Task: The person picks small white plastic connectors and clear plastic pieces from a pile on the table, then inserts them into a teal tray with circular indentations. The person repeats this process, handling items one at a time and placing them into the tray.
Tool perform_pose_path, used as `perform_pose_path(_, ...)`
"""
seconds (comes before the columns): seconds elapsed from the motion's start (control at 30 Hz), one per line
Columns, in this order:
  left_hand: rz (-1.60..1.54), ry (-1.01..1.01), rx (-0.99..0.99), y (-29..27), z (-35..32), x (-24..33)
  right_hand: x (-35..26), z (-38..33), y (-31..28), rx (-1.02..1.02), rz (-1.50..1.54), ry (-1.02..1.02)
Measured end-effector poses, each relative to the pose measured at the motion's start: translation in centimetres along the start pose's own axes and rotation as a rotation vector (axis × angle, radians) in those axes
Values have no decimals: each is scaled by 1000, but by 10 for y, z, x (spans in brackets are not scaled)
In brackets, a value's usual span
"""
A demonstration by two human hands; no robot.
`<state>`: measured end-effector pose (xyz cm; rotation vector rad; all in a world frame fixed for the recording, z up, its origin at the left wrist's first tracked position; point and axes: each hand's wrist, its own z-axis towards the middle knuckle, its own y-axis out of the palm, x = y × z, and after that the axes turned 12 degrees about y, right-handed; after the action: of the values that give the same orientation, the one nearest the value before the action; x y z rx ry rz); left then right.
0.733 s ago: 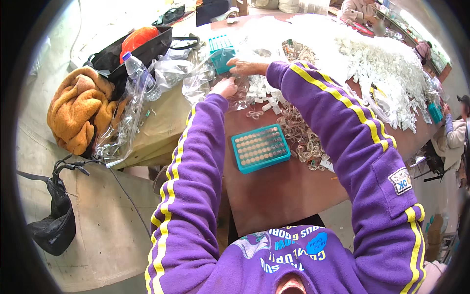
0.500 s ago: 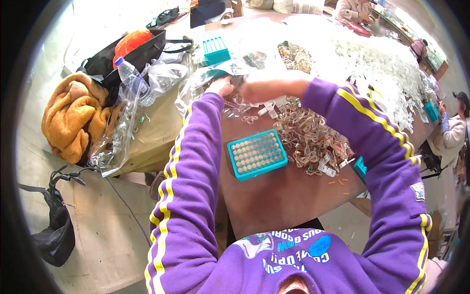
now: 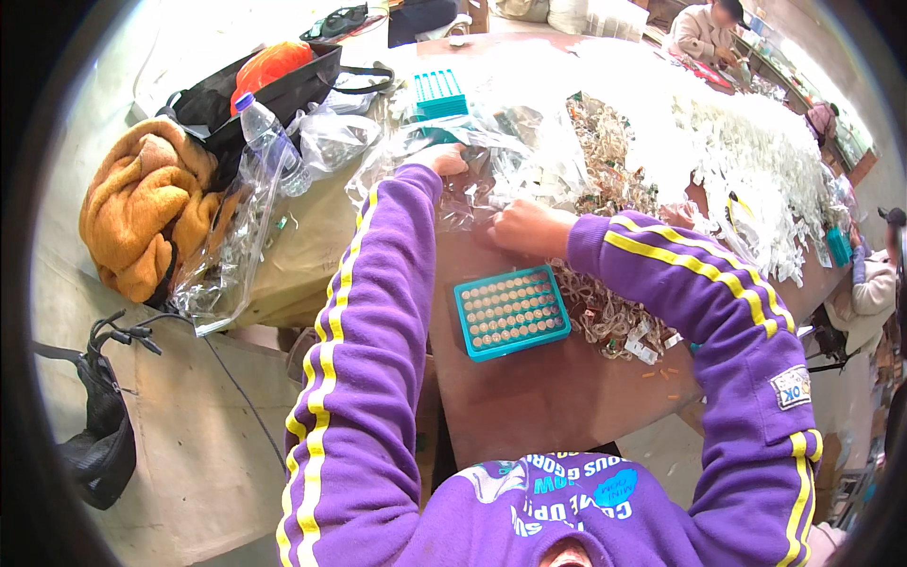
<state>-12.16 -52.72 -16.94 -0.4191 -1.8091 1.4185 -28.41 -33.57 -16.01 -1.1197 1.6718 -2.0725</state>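
Observation:
Beyond the teal tray, my left hand (image 3: 446,159) is closed on the near-left edge of a clear plastic bag (image 3: 553,170), which lies crumpled on the table. My right hand (image 3: 522,227) is curled at the bag's near side, its fingertips together beside a small whitish piece; what they hold is too small to make out. Nearer to me sits the teal tray (image 3: 513,354), filled with rows of round, coin-like pieces. Under and beyond my right forearm spreads a pile of looped, brownish clear cords (image 3: 605,307) with small white tags.
A stack of teal trays (image 3: 440,93) stands behind my left hand. White strips (image 3: 756,161) heap up at right. On the left are a plastic bottle (image 3: 269,137), a black bag (image 3: 198,104) and an orange-brown cloth (image 3: 142,217). Another person (image 3: 704,33) sits at the far right.
My right hand has come down toward me, from over the bag to its near side. My left hand stays by the bag. The whole view has shifted slightly.

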Motion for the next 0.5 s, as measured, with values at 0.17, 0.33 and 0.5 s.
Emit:
perform_pose_path(0.17, 59, -22, 61, 9, 3, -5, 6, -3, -3, 27, 156, 33)
perform_pose_path(0.33, 85, -12, 56, 3, 6, -20, 16, 36, 13, 4, 529, 213)
perform_pose_path(0.5, -559, 9, 213, 11, -9, -15, 24, 56, 13, -142, 538, 221)
